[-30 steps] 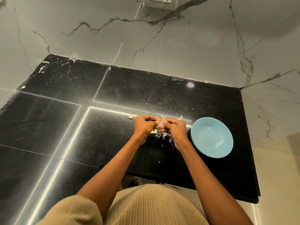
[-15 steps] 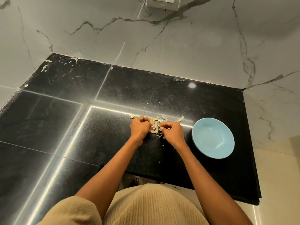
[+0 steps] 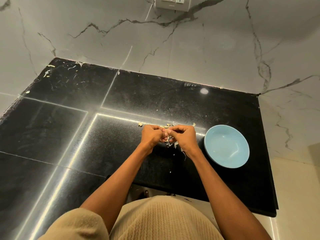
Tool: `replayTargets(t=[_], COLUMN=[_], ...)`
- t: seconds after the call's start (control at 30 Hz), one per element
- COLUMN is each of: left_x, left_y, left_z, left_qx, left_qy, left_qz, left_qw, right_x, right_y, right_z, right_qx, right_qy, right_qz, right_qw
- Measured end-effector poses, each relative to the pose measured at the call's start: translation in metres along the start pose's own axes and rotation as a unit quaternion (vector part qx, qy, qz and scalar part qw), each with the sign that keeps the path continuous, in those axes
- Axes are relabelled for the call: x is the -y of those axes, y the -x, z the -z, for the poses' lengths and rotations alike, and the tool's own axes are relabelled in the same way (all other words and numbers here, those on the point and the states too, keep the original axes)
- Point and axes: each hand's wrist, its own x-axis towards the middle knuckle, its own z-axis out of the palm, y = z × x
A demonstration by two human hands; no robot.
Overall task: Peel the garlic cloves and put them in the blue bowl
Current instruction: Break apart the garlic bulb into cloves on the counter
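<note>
My left hand (image 3: 151,135) and my right hand (image 3: 184,136) meet fingertip to fingertip over the black counter (image 3: 69,135), both pinching a small garlic clove (image 3: 167,138) that is mostly hidden between the fingers. Loose garlic cloves (image 3: 167,126) lie just beyond my hands, and another piece (image 3: 140,124) sits to their left. Papery skin scraps (image 3: 175,145) lie under and near my right wrist. The blue bowl (image 3: 226,146) stands to the right of my right hand, with nothing visible inside it.
Marble walls close the counter at the back and right, with a socket plate (image 3: 172,3) high on the back wall. More skin scraps (image 3: 46,73) lie in the far left corner. The counter's front edge (image 3: 190,196) runs just before my body.
My hands were apart over the cloves half a second ago; they have come back together, fingertips meeting on the clove.
</note>
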Motion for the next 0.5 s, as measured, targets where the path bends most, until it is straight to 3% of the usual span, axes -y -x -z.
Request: replayTargets(t=[0.23, 0.5], left_x=[-0.005, -0.007], left_y=[0.002, 0.002], left_z=[0.001, 0.002], left_qx=[0.024, 0.060], left_qy=[0.076, 0.143], left_qz=[0.054, 0.070], left_qw=[0.995, 0.985], right_x=[0.009, 0.008], right_y=[0.003, 0.000], right_z=[0.007, 0.007], right_qx=[0.084, 0.026], right_qy=[-0.049, -0.026], right_qz=[0.006, 0.002], right_qw=[0.995, 0.999])
